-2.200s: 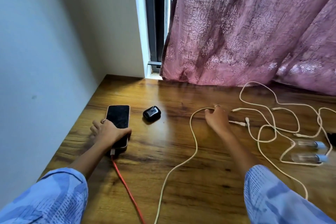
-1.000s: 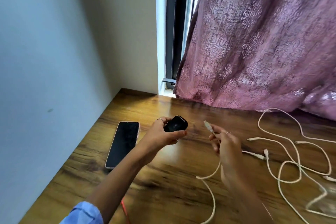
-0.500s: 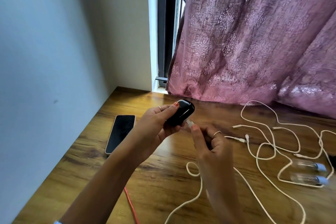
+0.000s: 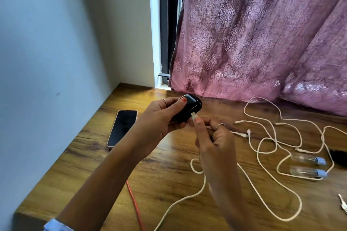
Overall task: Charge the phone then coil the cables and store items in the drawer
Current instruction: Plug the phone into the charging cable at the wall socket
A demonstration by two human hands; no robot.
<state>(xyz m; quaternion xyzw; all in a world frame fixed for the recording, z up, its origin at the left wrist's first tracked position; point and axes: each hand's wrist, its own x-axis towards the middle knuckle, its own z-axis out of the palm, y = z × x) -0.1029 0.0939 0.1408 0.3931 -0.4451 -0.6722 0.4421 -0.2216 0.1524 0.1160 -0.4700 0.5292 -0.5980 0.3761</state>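
Black earbud case (image 4: 189,109) was held above the table (image 4: 169,180) in the left hand (image 4: 159,124), grip curled round it, thumb laid on top. White connector (image 4: 193,115) was pinched by the right hand (image 4: 214,140) between thumb and forefinger, tip set against the case's lower edge; whether it was seated in the port could not be told. White cable (image 4: 197,191) was seen running from that hand down onto the table and off the near edge.

Phone (image 4: 123,129) was lying flat, screen up and dark, at the left of the table near the wall (image 4: 47,52), apart from both hands. Red cable (image 4: 135,206) was seen on the table nearer the front edge; its end at the phone was hidden by the left forearm.

Loose white cables (image 4: 277,140) were tangled on the right part of the table, several plug ends free. Two clear bottles with blue caps (image 4: 308,165) were lying on their sides among them. A dark object (image 4: 339,157) was cut off at the right edge. Keys (image 4: 342,205) were partly visible at the lower right. Pink curtain (image 4: 262,33) was hanging behind, its hem on the table.
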